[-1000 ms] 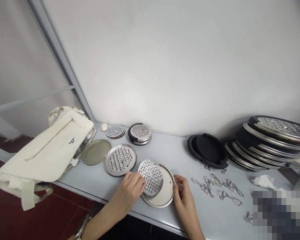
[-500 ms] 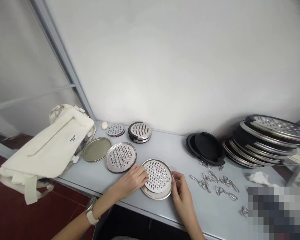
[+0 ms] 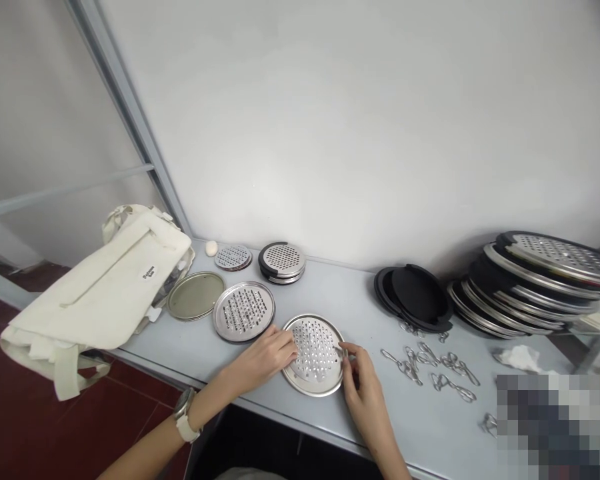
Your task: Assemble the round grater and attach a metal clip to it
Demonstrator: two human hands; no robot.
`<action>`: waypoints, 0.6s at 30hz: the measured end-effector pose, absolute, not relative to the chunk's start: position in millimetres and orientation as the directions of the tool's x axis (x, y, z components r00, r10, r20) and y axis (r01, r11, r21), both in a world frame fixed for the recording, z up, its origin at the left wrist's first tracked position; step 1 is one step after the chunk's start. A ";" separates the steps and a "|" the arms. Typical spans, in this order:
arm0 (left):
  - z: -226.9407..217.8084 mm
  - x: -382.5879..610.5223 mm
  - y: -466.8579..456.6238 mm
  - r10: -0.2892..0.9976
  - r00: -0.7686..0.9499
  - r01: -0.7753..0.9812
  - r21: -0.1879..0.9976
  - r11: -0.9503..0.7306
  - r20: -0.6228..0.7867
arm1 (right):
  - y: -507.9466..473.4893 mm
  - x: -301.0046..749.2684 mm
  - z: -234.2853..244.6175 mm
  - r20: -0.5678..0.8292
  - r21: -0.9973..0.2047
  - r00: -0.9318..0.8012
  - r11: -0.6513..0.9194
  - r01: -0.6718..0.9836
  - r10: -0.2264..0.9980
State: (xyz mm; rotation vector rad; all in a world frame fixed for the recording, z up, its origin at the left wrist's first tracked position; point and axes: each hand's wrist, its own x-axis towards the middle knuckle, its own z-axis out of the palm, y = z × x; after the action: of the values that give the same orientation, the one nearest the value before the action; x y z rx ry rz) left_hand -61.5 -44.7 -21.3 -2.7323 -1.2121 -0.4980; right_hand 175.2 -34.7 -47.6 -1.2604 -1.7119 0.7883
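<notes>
A round perforated metal grater disc (image 3: 314,350) lies flat inside a shallow round metal tray (image 3: 310,383) near the front edge of the grey shelf (image 3: 340,297). My left hand (image 3: 267,357) rests on the disc's left rim, fingers curled and pressing it. My right hand (image 3: 363,387) pinches the disc's right rim with thumb and fingertips. A white watch (image 3: 184,417) is on my left wrist.
Left of my hands lie another grater disc in a tray (image 3: 243,311), an empty tray (image 3: 196,296), a small stack of grater lids (image 3: 281,261) and a cream cloth bag (image 3: 105,287). Black lids (image 3: 415,297), a tall stack of trays (image 3: 535,283) and several wire clips (image 3: 433,367) sit right.
The grater disc was tilted up over the tray a second ago; it has been lowered and now sits flat in the tray, with both hands on its rim.
</notes>
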 end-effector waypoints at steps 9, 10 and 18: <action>-16.3 -59.1 -47.6 0.762 0.605 0.715 0.262 -0.648 0.232 | -34.9 175.4 -48.1 0.226 -0.891 -0.078 0.239 0.386 0.971; -14.9 -59.2 -47.8 0.775 0.592 0.715 0.298 -0.632 0.222 | -34.8 175.4 -48.3 0.214 -0.895 -0.076 0.226 0.385 0.974; -9.0 -61.2 -44.3 0.814 0.555 0.653 0.516 -0.555 0.173 | -34.6 174.8 -46.8 0.162 -0.907 -0.051 0.169 0.386 0.986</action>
State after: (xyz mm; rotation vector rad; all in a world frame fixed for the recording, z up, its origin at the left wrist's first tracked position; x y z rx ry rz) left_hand -61.2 -44.3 -9.0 -3.1069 -1.5455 -0.7264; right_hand 174.8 -34.6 -46.8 -1.3505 -1.5845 0.8778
